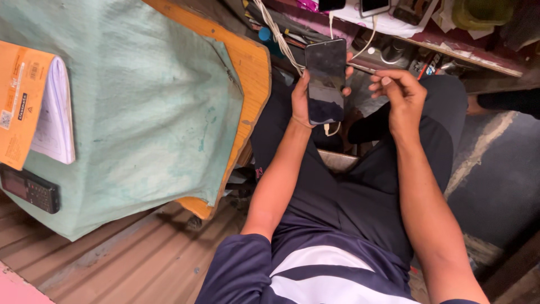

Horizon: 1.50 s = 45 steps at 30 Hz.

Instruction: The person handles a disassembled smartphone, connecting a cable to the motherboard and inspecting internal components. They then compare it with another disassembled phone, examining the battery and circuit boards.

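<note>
The left hand grips a black smartphone from behind, its fingers curled around the far edge and the thumb along the near edge, the dark screen facing the camera. The phone is held in the air above the person's lap, in front of a cluttered shelf. A white cable loops out from the phone's lower end, just beside the wrist. The right hand hovers just beside the phone, not touching it, its fingers loosely curled inward with thumb and forefinger drawn close together; whether they pinch anything I cannot tell. The person sits in dark trousers and a dark shirt with white stripes. To the left stands a wooden table draped with a pale green cloth, well apart from both hands. On the cloth lie an orange-covered notebook and, near it, a small black keypad phone. A bundle of white cords hangs beyond the table's edge.
</note>
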Motion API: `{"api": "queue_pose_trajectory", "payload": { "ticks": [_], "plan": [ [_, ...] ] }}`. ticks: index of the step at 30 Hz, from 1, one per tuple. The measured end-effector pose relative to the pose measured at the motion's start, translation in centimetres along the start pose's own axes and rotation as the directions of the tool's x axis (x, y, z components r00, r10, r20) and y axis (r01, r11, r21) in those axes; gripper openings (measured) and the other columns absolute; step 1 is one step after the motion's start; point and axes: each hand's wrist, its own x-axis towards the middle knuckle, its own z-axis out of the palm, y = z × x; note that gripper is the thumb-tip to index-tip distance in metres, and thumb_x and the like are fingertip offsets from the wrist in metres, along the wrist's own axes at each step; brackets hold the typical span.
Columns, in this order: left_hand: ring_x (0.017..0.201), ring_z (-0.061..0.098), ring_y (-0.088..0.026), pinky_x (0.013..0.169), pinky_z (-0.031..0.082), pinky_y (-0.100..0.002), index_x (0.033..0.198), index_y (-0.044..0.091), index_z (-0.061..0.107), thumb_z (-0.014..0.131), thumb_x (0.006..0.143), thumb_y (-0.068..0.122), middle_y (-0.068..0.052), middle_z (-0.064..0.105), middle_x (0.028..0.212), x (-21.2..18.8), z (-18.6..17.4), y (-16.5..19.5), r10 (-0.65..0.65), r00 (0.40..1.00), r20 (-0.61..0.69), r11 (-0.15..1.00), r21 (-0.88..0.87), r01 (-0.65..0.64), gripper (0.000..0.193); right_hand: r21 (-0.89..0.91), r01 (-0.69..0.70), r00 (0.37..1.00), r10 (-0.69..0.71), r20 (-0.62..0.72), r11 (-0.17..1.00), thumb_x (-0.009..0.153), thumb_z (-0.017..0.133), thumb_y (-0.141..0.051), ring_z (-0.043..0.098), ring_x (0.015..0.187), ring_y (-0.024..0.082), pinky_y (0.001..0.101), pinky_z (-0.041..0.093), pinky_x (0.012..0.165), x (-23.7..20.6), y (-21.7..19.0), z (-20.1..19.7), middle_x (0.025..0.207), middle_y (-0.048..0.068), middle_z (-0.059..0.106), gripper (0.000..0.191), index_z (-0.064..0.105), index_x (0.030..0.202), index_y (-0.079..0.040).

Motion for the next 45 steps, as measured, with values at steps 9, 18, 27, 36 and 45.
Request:
{"api": "queue_pose_trajectory", "payload": {
  "ticks": [9,18,27,36,45],
  "plan": [
    [0.136,0.056,-0.031,0.102,0.053,-0.047,0.165,-0.001,0.031,0.059,0.109,0.046,-0.024,0.041,0.159,0.8,-0.3,-0.8,-0.055,0.998,0.039,0.996,0.067,0.052,0.078,-0.048,-0.021,0.999,0.023,0.036,0.999,0.11,0.059,-0.002,0.07,0.093,0.017,0.0279,0.057,0.08,0.1,1.0,-0.7,0.109,0.013,0.074,0.015,0.07,0.118,0.004],
    [0.139,0.055,-0.033,0.1,0.055,-0.044,0.16,0.007,0.033,0.058,0.109,0.034,-0.023,0.044,0.158,1.1,0.1,-0.7,0.025,0.999,-0.047,0.967,0.256,-0.012,0.063,-0.097,-0.099,0.992,0.106,0.073,0.99,0.109,0.06,-0.004,0.07,0.091,0.015,0.0264,0.055,0.079,-0.1,1.4,-0.3,0.106,0.011,0.074,0.016,0.07,0.119,0.002],
    [0.137,0.046,-0.027,0.115,0.041,-0.038,0.159,0.01,0.039,0.06,0.108,0.009,-0.02,0.044,0.152,2.1,-1.3,-2.5,0.378,0.891,-0.251,0.798,0.577,-0.176,0.055,-0.284,-0.008,0.964,0.083,0.254,0.959,0.097,0.072,0.002,0.063,0.121,0.018,0.0301,0.053,0.099,-1.3,2.9,2.4,0.137,0.013,0.063,0.052,0.052,0.144,-0.001],
    [0.137,0.053,-0.03,0.106,0.05,-0.039,0.161,0.013,0.028,0.052,0.1,-0.013,-0.028,0.043,0.157,2.0,-0.9,-1.5,0.374,0.897,-0.234,0.787,0.592,-0.174,0.071,0.043,-0.297,0.95,0.291,0.114,0.954,0.101,0.062,0.003,0.066,0.106,0.007,0.0207,0.056,0.079,-0.3,2.7,1.0,0.136,0.004,0.068,0.05,0.051,0.149,-0.005],
    [0.134,0.059,-0.029,0.109,0.053,-0.04,0.156,0.006,0.035,0.065,0.097,-0.011,-0.028,0.053,0.149,2.4,-1.7,-2.1,0.361,0.908,-0.212,0.745,0.651,-0.144,0.069,0.14,-0.283,0.957,0.269,0.108,0.949,0.104,0.06,0.003,0.07,0.108,0.011,0.0233,0.059,0.081,-0.2,2.4,1.1,0.137,0.009,0.068,0.047,0.05,0.149,-0.002]
  ]
}}
